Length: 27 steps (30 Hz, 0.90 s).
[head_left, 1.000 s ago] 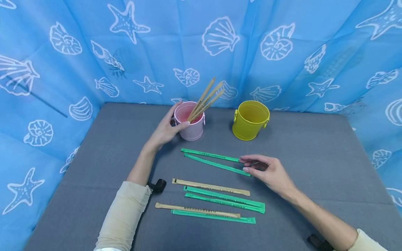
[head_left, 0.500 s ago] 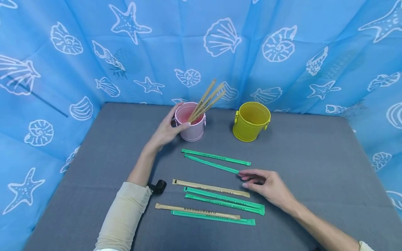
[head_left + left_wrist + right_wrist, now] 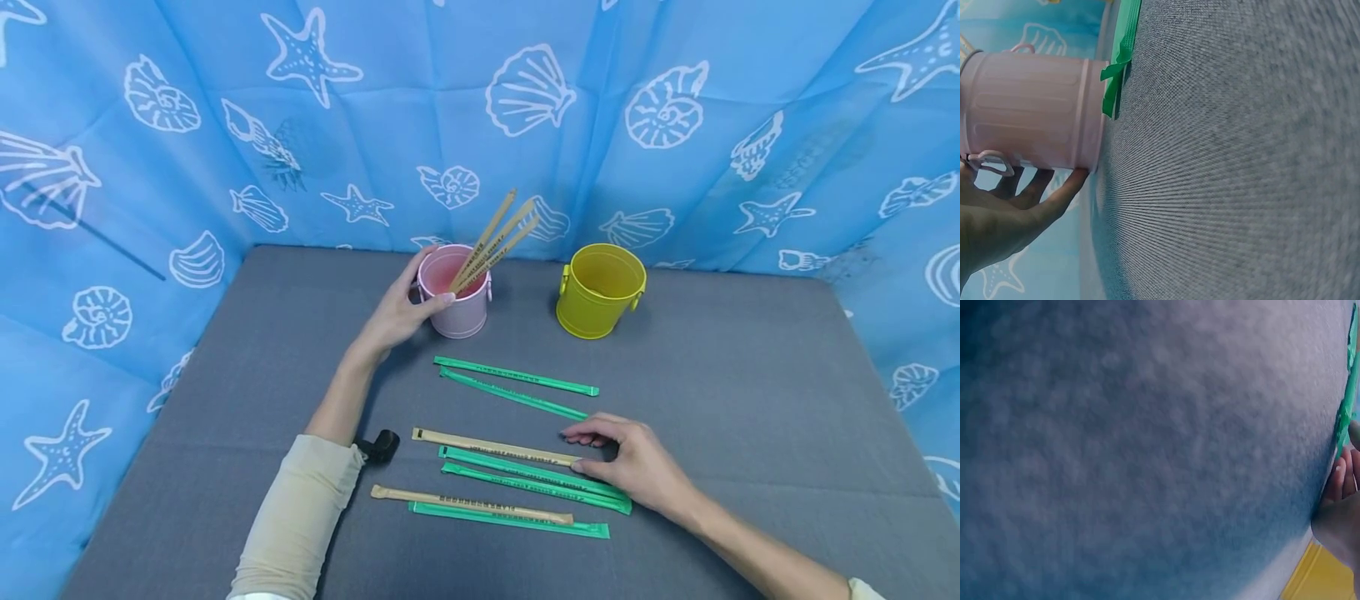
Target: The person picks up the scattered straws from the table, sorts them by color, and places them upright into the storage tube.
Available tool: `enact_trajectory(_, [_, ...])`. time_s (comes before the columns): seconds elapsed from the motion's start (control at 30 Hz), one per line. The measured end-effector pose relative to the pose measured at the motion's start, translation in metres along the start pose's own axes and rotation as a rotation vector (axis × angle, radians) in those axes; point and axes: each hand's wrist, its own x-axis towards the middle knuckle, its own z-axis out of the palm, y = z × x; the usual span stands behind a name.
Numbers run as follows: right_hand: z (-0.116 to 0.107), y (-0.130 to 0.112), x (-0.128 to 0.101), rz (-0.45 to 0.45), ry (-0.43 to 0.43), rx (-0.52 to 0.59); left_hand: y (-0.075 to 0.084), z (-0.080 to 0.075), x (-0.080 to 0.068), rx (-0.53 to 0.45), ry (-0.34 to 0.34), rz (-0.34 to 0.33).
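My left hand [image 3: 408, 307] grips the pink bucket [image 3: 457, 312] by its near-left side, thumb on the wall and fingers at the rim; the left wrist view shows the same bucket [image 3: 1029, 112] with fingers [image 3: 1054, 200] under it. Three tan chopstick sleeves [image 3: 491, 237] stand tilted in that bucket. My right hand [image 3: 579, 451] lies low on the table, its fingers and thumb curled over the right end of a tan chopstick sleeve [image 3: 495, 446]. The yellow bucket [image 3: 600, 292] stands empty to the right of the pink one.
Two green sleeves [image 3: 517, 377] lie angled behind the right hand. Two more green ones [image 3: 536, 479], another tan one [image 3: 472, 504] and a green one [image 3: 510, 521] lie nearer me on the grey table [image 3: 750, 375]. Blue shell-print curtains wall in three sides.
My right hand has left the two far green sleeves and moved toward me onto the end of the tan sleeve. The left hand has stayed on the pink bucket.
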Motion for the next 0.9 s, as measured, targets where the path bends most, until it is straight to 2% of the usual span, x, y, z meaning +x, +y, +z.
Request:
enact_trajectory(0.23, [0.008, -0.004, -0.002, -0.035, 0.032, -0.109, -0.003, -0.001, 0.001, -0.006, -0.005, 0.011])
enact_trajectory(0.5, [0.014, -0.006, -0.002, -0.093, 0.100, -0.121, -0.001, 0.000, 0.000, 0.020, 0.002, 0.014])
enact_trajectory(0.7, [0.013, -0.007, 0.001, -0.036, 0.121, -0.065, -0.002, -0.001, 0.002, 0.008, -0.002, 0.007])
enact_trajectory(0.9, [0.003, -0.010, 0.004, 0.080, 0.117, 0.070, 0.006, 0.000, 0.000, 0.009, -0.011, -0.028])
